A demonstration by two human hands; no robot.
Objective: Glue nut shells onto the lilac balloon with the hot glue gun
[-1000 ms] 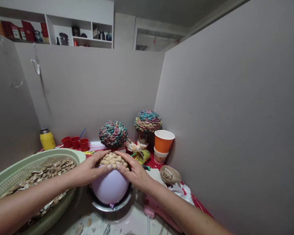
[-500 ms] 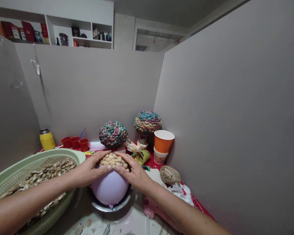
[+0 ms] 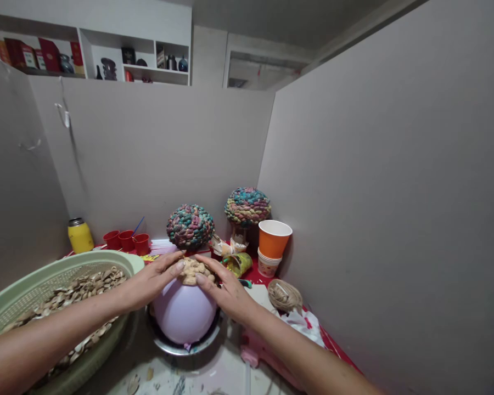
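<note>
We cup the peanut layer point(image 3: 195, 271) from both sides: our left hand point(image 3: 158, 277) and our right hand point(image 3: 226, 288) curve over it, fingers slightly spread, thumbs on the near side. The lilac balloon point(image 3: 185, 314) bulges directly below the grip, seated in a metal bowl point(image 3: 191, 351). Left of the grip stands the green basket point(image 3: 127, 262) of shells; beyond it, a colored nut-covered ball point(image 3: 190, 226); to the right, a twine coil point(image 3: 285, 296).
</note>
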